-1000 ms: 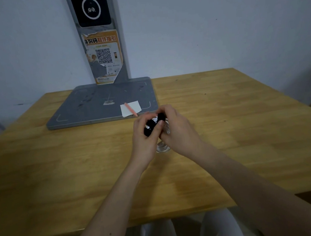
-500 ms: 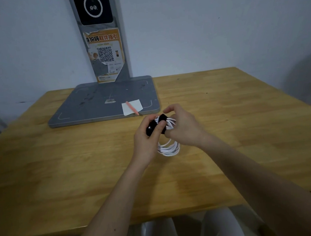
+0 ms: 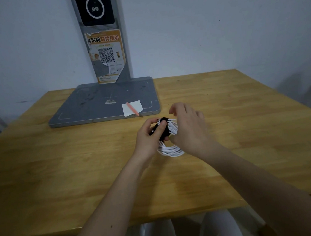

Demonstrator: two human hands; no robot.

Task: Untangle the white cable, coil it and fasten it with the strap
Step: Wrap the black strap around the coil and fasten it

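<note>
Above the wooden table point(image 3: 62, 170): my left hand point(image 3: 148, 136) pinching black strap point(image 3: 163, 129) round coiled white cable point(image 3: 169, 150); right hand point(image 3: 188, 128) newly opened, fingers released; fastening near done

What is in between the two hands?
In the head view, the coiled white cable with the black strap around it sits between the left hand and right hand.

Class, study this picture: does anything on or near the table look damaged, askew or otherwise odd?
The orange poster on the grey stand is torn and peeling along its top edge and lower part. The white cable is neatly coiled, with the black strap around it, held in both hands. Nothing is spilled.
</note>
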